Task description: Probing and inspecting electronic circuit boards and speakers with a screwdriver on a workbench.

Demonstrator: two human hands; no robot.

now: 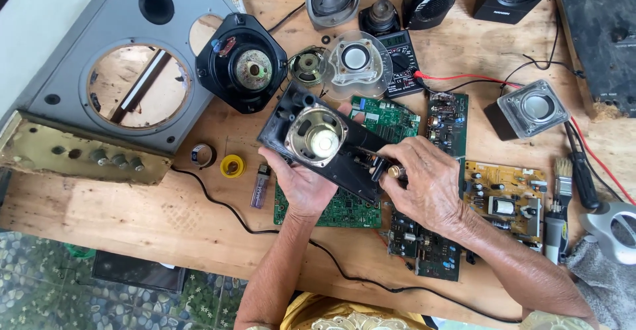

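Observation:
My left hand [301, 183] grips the lower edge of a black speaker panel [286, 117] that carries a round silver speaker driver [317, 136], holding it tilted above the table. My right hand [424, 181] pinches a small tool with a brass-coloured end [395, 170] against the panel's right end. Green circuit boards [387, 118] lie under and beside the panel.
A wooden table [132, 211] holds a large grey speaker cabinet [79, 52] at left, a black woofer [243, 63], loose drivers, a multimeter [401, 62] with red lead, small speakers at the back, tape rolls [232, 166], a lighter [260, 186], a brush [563, 181] and a black cable.

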